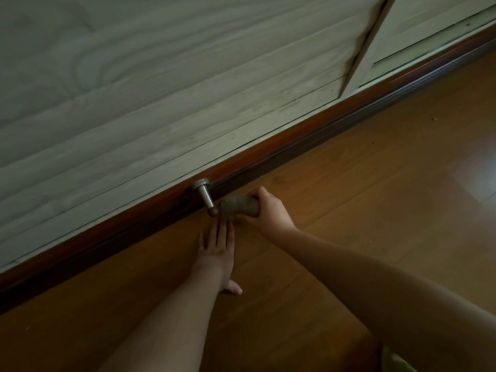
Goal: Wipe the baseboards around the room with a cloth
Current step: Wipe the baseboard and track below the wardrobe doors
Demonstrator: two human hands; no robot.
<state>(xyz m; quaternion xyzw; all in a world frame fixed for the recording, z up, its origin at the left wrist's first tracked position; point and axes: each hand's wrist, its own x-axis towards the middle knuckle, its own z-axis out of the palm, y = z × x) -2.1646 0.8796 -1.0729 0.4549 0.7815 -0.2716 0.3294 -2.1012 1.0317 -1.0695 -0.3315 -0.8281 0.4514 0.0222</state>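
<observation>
A dark reddish-brown baseboard (295, 135) runs diagonally along the foot of a pale wood-grain wall. A metal door stopper (205, 194) sticks out from it. My right hand (264, 212) grips a rolled grey cloth (239, 206), whose free end touches the tip of the stopper just in front of the baseboard. My left hand (216, 245) lies flat on the wooden floor with straight fingers, directly below the cloth, fingertips close to it.
The wooden floor (375, 183) stretches to the right with a bright glare patch at the far right. A pale door or panel frame (362, 57) meets the wall at upper right. A bit of green fabric (397, 361) shows at the bottom edge.
</observation>
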